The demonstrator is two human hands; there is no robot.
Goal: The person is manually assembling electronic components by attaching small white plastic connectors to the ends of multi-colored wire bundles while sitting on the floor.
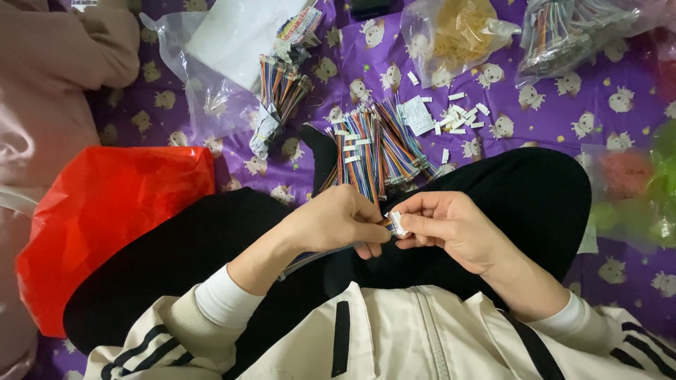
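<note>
Left hand (338,222) closed around thin multicoloured ribbon wire harness (317,257) over lap. Right hand (451,229) pinches its small white plastic connector (398,224), possibly with a label. Light, limp; best held at rigid connector. More harnesses piled (373,151) on purple patterned cloth (549,105).

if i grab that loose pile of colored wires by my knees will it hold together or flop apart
The wire pile would probably flop and splay: its thin strands already fan out unevenly. It looks light for its size. Strands may slip free, since only small white tabs seem to band some of them.
</note>
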